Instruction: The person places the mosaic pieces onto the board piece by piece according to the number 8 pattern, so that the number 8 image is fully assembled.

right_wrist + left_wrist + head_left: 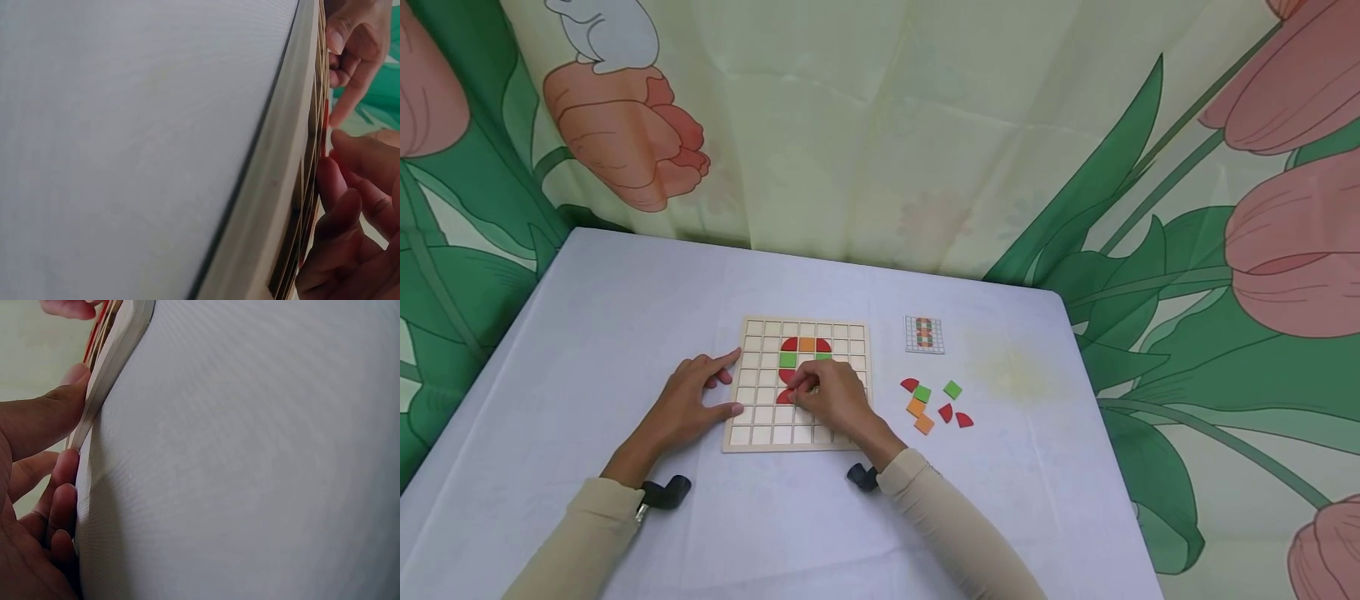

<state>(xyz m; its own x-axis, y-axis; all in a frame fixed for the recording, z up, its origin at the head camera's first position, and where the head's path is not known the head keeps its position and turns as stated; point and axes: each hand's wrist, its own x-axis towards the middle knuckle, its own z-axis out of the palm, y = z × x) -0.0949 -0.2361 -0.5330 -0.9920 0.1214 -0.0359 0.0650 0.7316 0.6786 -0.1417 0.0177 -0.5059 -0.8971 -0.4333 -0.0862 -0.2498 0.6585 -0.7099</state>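
A wooden grid board [762,415] lies on the table, with red quarter-circle, green square and orange square pieces set in its upper middle cells. My right hand [833,393] reaches over the board, thumb and index finger pinching at a red quarter-circle piece [784,397]; the fingers partly cover it. Just above lies another red quarter-circle piece [786,376]. An orange square [807,344] sits in the top coloured row, a green square [787,359] below its left neighbour. My left hand [688,402] touches the board's left edge with thumb and index finger spread.
Right of the board stand loose pieces, among them a green square [952,389], an orange square [924,425] and a red quarter-circle [964,420]. Behind them lies a small pattern card [924,335]. A printed curtain [865,150] hangs along the back of the white table [647,292].
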